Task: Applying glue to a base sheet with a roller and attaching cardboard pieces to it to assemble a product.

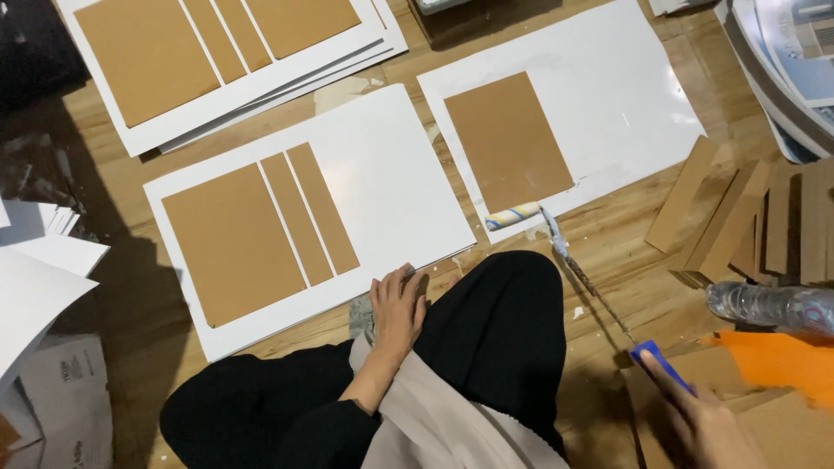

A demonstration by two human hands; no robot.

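While right hand grips roller, cardboard strips, bottle nearby

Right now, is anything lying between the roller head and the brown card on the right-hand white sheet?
Nothing visible. The roller, its blue handle held by the right hand, rests at the white sheet's near edge, just below the brown card.
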